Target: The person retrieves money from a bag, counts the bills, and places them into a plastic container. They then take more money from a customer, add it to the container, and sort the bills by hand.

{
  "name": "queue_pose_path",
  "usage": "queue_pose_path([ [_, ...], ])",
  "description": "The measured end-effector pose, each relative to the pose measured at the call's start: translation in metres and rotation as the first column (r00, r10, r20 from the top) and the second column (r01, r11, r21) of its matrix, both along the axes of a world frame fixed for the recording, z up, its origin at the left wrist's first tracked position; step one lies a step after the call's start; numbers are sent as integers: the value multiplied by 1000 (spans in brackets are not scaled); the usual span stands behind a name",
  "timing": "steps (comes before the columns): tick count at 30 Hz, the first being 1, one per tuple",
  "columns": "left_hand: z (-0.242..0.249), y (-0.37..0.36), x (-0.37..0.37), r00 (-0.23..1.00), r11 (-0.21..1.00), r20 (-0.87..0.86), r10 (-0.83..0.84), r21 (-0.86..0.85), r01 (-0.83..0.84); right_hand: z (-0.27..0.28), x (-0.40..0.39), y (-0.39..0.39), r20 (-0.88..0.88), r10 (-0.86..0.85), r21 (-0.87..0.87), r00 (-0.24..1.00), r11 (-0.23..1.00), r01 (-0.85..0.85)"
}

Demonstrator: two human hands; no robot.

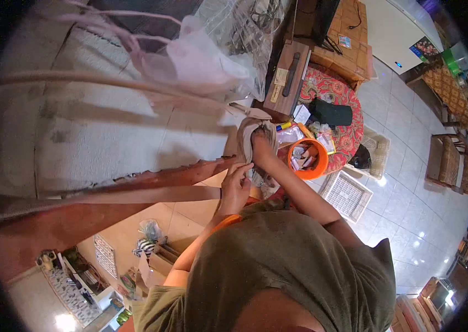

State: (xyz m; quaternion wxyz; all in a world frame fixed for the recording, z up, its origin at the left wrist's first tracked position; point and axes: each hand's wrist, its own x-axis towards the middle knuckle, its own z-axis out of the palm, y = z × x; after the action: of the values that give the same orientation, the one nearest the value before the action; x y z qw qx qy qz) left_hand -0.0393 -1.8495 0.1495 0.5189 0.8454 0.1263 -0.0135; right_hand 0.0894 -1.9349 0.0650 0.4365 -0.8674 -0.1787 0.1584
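Note:
A bundle of beige cloth or strips (248, 138) hangs at the centre of the head view. My right hand (260, 143) is pushed into its upper part, with the fingers mostly hidden by the folds. Lower down, my left hand (237, 185) pinches the lower left edge of the bundle between thumb and fingers. A long beige strip (145, 195) runs from beside my left wrist toward the left. Another strip (118, 82) stretches from the bundle to the upper left.
An orange bucket (307, 159) with small items stands right of my hands, by a round table with red patterned cloth (350, 94). White crates (347, 195) lie beyond. A pinkish plastic bag (190, 58) hangs at upper left, above a reddish-brown beam (79, 224).

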Motion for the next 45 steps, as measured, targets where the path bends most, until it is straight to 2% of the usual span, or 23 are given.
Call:
queue_pose_path([
  [2,-4,-5,-6,999,1000,33,10,-14,-10,-12,-9,1,157,105,-36,982,994,-100],
  [4,2,-15,-8,999,1000,33,14,-5,-14,-38,-20,2,-310,-136,379,941,890,254],
  [5,5,-17,-5,999,1000,47,17,13,-18,-40,-33,-3,23,-137,205,990,970,129],
  [6,5,-18,-1,998,1000,67,22,12,-23,-26,-28,-11,42,-132,207,990,971,121],
  [7,5,-17,-3,994,997,89,60,35,-63,-1,-24,-22,-13,157,24,988,987,-157],
  [8,3,-16,-9,990,993,101,100,56,-106,25,-23,-35,-128,418,-138,900,891,-433],
  [10,2,-15,-16,990,991,66,128,35,-130,72,-11,-71,-119,459,-113,880,875,-471],
  [12,4,-17,-16,993,994,72,91,59,-95,97,5,-96,-187,205,65,961,979,-196],
  [13,4,-19,-16,994,994,75,85,59,-89,95,9,-93,-185,198,64,963,980,-190],
  [14,3,-21,-17,996,997,54,67,35,-69,89,13,-84,150,30,161,988,985,-55],
  [15,2,-22,-18,998,999,33,51,12,-51,79,18,-78,446,-172,293,878,955,39],
  [16,-1,-22,-20,998,999,31,47,14,-47,59,24,-73,444,-177,294,878,955,43],
  [18,-6,-15,-20,997,997,-32,-76,-31,75,22,35,-62,171,23,365,985,927,-85],
  [19,-3,-15,-16,997,997,-27,-75,-24,75,41,32,-63,-300,128,526,945,849,52],
  [20,-1,-17,-17,999,1000,-51,1,5,-1,58,29,-65,-302,131,530,944,846,52],
  [22,-1,-18,-21,994,997,-87,73,31,-71,90,17,-71,-550,283,627,786,762,165],
  [24,-4,-19,-13,974,953,32,226,-215,-214,103,10,-72,-562,295,626,773,763,163],
  [30,18,-22,0,995,997,87,55,-50,-50,128,18,-73,-563,394,674,726,728,128],
  [33,32,-33,7,968,948,152,199,-281,-151,135,12,-67,-545,375,667,750,736,116],
  [36,25,-23,5,989,988,102,103,-124,-90,136,8,-66,-555,369,660,746,741,124],
  [38,37,-22,4,974,991,216,68,95,-91,129,6,-65,-525,332,669,784,731,138],
  [42,38,-16,0,981,979,188,51,182,-86,113,37,-82,-511,254,652,821,737,178],
  [45,32,-10,-13,990,961,-118,77,273,-42,112,72,-90,-389,53,691,920,678,253],
])
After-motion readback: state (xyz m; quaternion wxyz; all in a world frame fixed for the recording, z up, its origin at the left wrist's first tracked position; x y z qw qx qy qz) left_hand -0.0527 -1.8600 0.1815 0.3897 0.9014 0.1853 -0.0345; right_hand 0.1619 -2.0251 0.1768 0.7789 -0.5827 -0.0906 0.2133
